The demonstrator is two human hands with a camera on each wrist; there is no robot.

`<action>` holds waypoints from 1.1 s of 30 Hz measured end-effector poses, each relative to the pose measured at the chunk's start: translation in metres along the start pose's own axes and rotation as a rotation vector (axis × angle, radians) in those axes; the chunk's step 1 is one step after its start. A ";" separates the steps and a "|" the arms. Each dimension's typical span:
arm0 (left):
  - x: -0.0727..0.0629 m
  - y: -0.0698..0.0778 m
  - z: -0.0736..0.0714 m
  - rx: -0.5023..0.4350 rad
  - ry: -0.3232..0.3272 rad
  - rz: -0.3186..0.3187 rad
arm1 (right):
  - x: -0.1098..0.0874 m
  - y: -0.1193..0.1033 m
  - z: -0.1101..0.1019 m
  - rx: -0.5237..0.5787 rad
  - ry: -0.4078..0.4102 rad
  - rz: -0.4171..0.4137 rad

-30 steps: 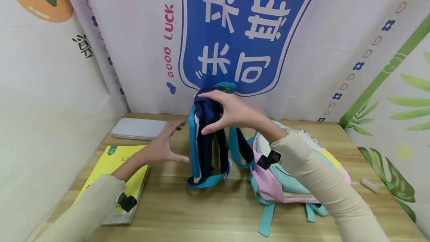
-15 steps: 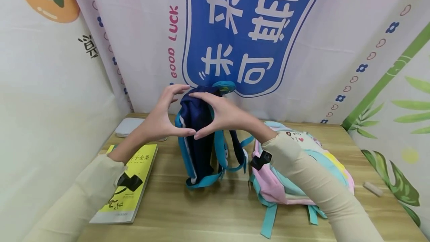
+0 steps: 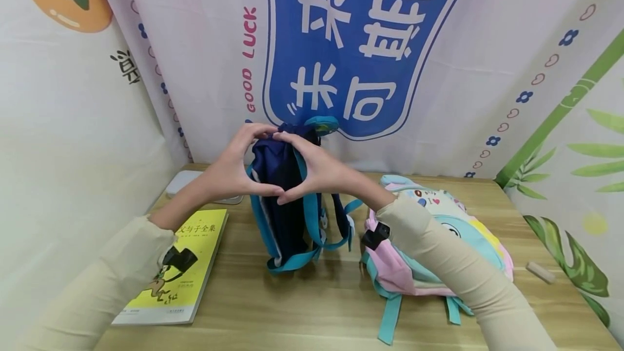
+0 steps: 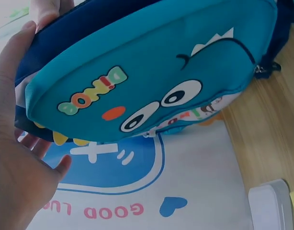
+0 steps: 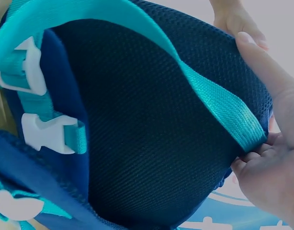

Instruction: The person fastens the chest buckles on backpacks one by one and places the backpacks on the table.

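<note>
A small navy and teal backpack (image 3: pixel 287 226) stands on the wooden table in the head view, its top leaning left. My left hand (image 3: pixel 226 172) and right hand (image 3: pixel 324 172) grip its upper part from either side, thumbs meeting in front, fingers reaching over the far side. A cartoon face with white eyes covers the teal front panel (image 4: pixel 152 72) in the left wrist view. Turned to the right wrist camera is the dark mesh back (image 5: pixel 137 105), crossed by a teal strap (image 5: pixel 209 96) with white buckles (image 5: pixel 49 134); my right fingers lie at the strap's end.
A pink and mint backpack (image 3: pixel 390 270) lies at the right, loose straps toward the front. At the left are a yellow book (image 3: pixel 205 259) and a white case (image 3: pixel 180 180). A tan stick (image 3: pixel 540 273) lies far right. Printed cloth (image 3: pixel 209 69) hangs behind.
My left hand has come up and right onto the backpack, meeting the right hand. The backpack has turned a little and its top has shifted left.
</note>
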State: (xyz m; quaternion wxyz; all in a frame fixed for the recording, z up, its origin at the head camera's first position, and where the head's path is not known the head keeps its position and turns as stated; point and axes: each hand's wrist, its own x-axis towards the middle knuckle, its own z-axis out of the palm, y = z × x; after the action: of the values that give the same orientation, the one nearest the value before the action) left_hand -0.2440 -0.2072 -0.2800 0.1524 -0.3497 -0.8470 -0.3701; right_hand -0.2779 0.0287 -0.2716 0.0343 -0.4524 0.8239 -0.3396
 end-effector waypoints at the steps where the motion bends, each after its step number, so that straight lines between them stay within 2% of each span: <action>1: 0.000 0.000 -0.001 0.004 -0.007 -0.003 | -0.001 0.001 0.000 -0.011 -0.005 -0.003; 10: -0.001 0.002 -0.015 0.073 -0.096 -0.062 | -0.006 0.004 -0.001 -0.034 -0.039 -0.026; 14: -0.001 0.003 -0.016 0.103 -0.129 -0.090 | -0.009 0.008 -0.001 -0.026 -0.049 -0.037; 20: 0.001 0.003 -0.018 0.097 -0.167 -0.147 | -0.018 0.013 -0.002 -0.024 -0.038 -0.049; 27: -0.002 0.001 -0.024 0.081 -0.182 -0.216 | -0.035 0.025 -0.007 0.020 -0.013 0.007; 33: -0.005 -0.001 -0.028 0.076 -0.183 -0.239 | -0.054 0.043 -0.013 0.068 0.010 0.083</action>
State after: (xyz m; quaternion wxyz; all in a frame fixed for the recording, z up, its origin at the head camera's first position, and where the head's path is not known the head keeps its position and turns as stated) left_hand -0.2408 -0.2305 -0.2641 0.0425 -0.2727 -0.9064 -0.3199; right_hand -0.2820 0.0922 -0.3006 0.0594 -0.4147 0.8302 -0.3678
